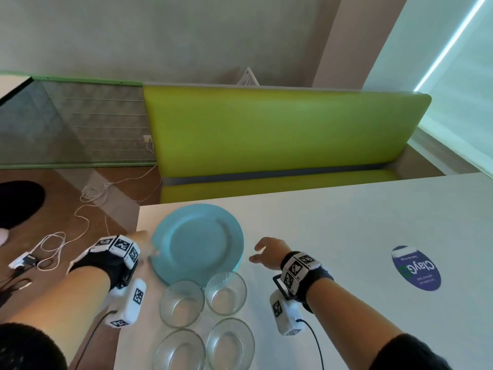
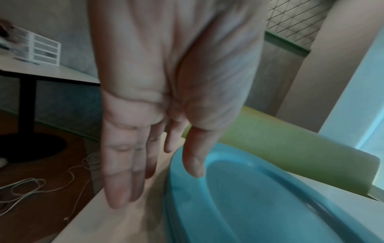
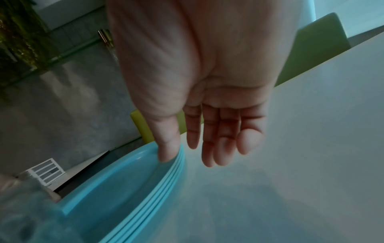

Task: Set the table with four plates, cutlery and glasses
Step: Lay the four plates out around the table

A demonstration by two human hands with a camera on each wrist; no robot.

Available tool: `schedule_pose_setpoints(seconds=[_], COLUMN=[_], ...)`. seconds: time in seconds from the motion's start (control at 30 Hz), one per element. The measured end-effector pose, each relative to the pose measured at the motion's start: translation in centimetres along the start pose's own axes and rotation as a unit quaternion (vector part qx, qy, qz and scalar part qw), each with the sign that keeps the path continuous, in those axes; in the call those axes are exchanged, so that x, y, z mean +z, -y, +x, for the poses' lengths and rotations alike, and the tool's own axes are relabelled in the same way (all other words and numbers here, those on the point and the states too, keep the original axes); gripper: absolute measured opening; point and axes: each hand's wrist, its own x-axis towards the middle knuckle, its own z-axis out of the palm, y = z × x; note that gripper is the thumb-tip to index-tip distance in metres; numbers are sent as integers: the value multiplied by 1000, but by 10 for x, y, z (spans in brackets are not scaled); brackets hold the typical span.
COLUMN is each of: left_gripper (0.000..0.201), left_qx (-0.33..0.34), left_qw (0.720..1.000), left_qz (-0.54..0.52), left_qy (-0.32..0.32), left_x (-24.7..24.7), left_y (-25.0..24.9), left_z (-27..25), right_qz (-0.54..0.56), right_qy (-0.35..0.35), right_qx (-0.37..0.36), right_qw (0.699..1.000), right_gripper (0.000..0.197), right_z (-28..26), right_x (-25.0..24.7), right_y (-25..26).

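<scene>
Hands are placed on either side of a stack of blue plates (image 1: 198, 243) near the table's (image 1: 346, 236) left corner. The left hand (image 1: 142, 248) is at the stack's nine o'clock, fingers straight and relaxed, thumb (image 2: 194, 157) over the rim; whether it touches cannot be told. The right hand (image 1: 268, 253) is at three o'clock, loosely spread, with nothing gripped; from the right wrist view its thumb (image 3: 166, 144) is seen at the edge of the top plate, where four stacked rims are counted. Nothing is lifted by either hand.

Four empty glasses (image 1: 204, 316) are grouped at the stack's six o'clock, the nearest just beside its rim. A round blue sticker (image 1: 416, 268) is seen at three o'clock, well apart. Beyond the table, at twelve o'clock, a green bench (image 1: 280, 134) is set; white cables (image 1: 88, 209) are strewn on the floor at nine o'clock.

Little of the task appears done: plates and glasses are not yet spread to four places, and no cutlery is seen. Separating the top plate is judged the step in hand.
</scene>
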Motion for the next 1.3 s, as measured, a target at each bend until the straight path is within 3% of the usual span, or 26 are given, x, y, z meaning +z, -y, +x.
schedule_pose_setpoints(seconds=[0.1, 0.2, 0.4, 0.57, 0.73, 0.83, 0.93, 1.1, 1.3], left_gripper=[34, 44, 57, 54, 63, 73, 70, 6, 16], left_qx=[4, 13, 14, 12, 63, 89, 137, 195, 255], left_qw=[1000, 997, 977, 947, 911, 898, 875, 830, 788], left_qz=[-25, -68, -212, -320, -407, -429, -464, -522, -560], left_qy=[-8, -20, 23, 0, -20, -43, -31, -23, 9], left_x=[8, 11, 23, 2, -35, -60, -76, -74, -29], left_y=[4, 5, 27, -4, -23, -34, -51, -84, -105], left_z=[17, 31, 75, 27, 2, -17, -46, -107, -181], right_qz=[11, 24, 54, 77, 144, 181, 221, 324, 440], right_qy=[21, 36, 39, 16, -60, -109, -160, -231, -284], right_qx=[8, 9, -2, -12, -40, -61, -71, -63, -41], right_qw=[1000, 999, 998, 997, 987, 976, 959, 915, 851], right_gripper=[50, 61, 71, 73, 76, 75, 72, 59, 55], right_z=[13, 24, 38, 37, 24, 3, -27, -95, -196], right_x=[8, 16, 26, 25, 0, -30, -57, -80, -65], right_y=[6, 13, 23, 20, 21, 20, 14, -4, -43])
